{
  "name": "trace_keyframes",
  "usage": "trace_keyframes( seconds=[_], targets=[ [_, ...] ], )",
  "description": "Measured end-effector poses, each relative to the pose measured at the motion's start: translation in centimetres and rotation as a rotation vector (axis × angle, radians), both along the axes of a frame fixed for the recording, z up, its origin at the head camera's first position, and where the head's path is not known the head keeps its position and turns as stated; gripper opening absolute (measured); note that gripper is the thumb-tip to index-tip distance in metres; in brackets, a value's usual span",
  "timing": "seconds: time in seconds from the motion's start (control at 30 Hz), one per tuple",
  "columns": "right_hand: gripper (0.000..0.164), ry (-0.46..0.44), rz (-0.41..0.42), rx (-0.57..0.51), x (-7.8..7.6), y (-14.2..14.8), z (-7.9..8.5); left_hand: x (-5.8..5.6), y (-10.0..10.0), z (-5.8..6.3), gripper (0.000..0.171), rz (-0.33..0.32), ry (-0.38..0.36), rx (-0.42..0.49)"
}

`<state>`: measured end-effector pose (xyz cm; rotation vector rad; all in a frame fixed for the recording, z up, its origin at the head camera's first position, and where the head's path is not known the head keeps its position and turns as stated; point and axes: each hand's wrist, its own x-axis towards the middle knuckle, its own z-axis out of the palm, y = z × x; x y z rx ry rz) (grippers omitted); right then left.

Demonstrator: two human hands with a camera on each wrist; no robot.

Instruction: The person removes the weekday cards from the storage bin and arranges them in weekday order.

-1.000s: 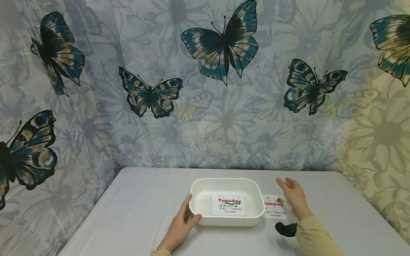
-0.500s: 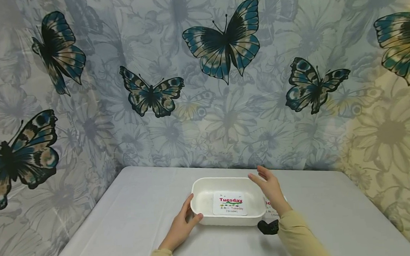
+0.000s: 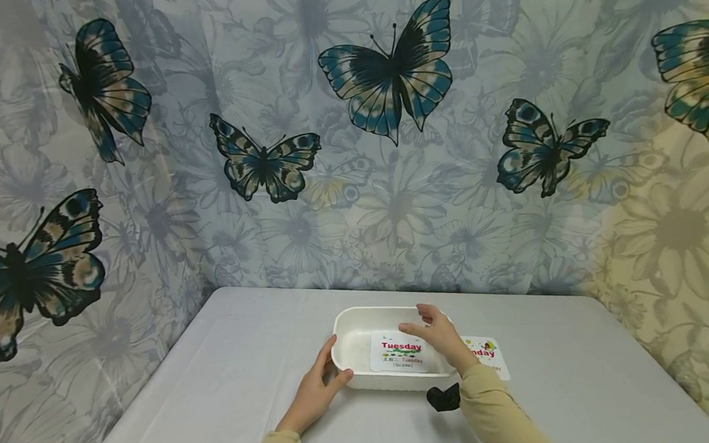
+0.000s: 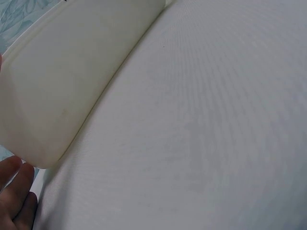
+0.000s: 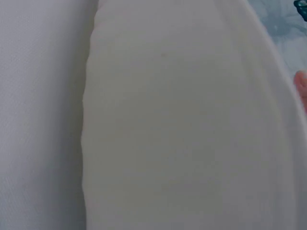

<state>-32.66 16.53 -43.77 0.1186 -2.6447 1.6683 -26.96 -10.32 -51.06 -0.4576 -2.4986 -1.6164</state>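
A white plastic basin [image 3: 396,382] stands on the table, shallow with rounded corners. Its left end is held by my left hand [image 3: 313,392], thumb at the front corner and fingers at the side; the left wrist view shows those fingertips [image 4: 19,184] against the basin wall. Inside lies a white card printed "Tuesday" [image 3: 395,356]. My right hand [image 3: 443,339] hovers over the basin's right end, thumb and fingers spread beside the card, apparently holding nothing. A second card, "Monday" [image 3: 490,357], lies on the table right of the basin, partly hidden by the right hand and wrist.
A white cloth covers the table [image 3: 218,396]. Behind it hangs a curtain [image 3: 368,241] with butterflies and flowers. Black wrist devices [image 3: 444,398] are worn on both arms.
My right hand has moved left from above the Monday card to over the basin's right end and lowered, uncovering part of that card. The left hand keeps its hold on the basin.
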Motion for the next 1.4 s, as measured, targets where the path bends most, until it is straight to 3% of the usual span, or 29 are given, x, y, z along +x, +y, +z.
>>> trace_keyframes(
  seconds=[0.33,0.67,0.9,1.13,1.4],
  targets=[
    [0.072,0.077,-0.024,0.119,-0.7,-0.2,-1.3,0.1,-0.1,0.2,0.075,-0.003,0.000,-0.001],
    [0.076,-0.033,-0.062,0.206,-1.1,-0.3,-2.1,0.0,0.0,0.1,0.074,0.002,0.006,0.005],
    [0.064,-0.047,-0.057,0.266,-0.8,-0.2,-2.2,0.1,0.0,0.1,0.073,-0.003,0.028,0.007],
    [0.085,-0.038,-0.042,0.373,-0.6,-0.3,-2.0,0.0,0.0,0.0,0.073,0.004,0.025,0.000],
    [0.089,-0.042,-0.045,0.396,-0.8,-0.3,-2.7,-0.1,0.0,-0.2,0.073,0.000,0.022,0.006]
  ],
)
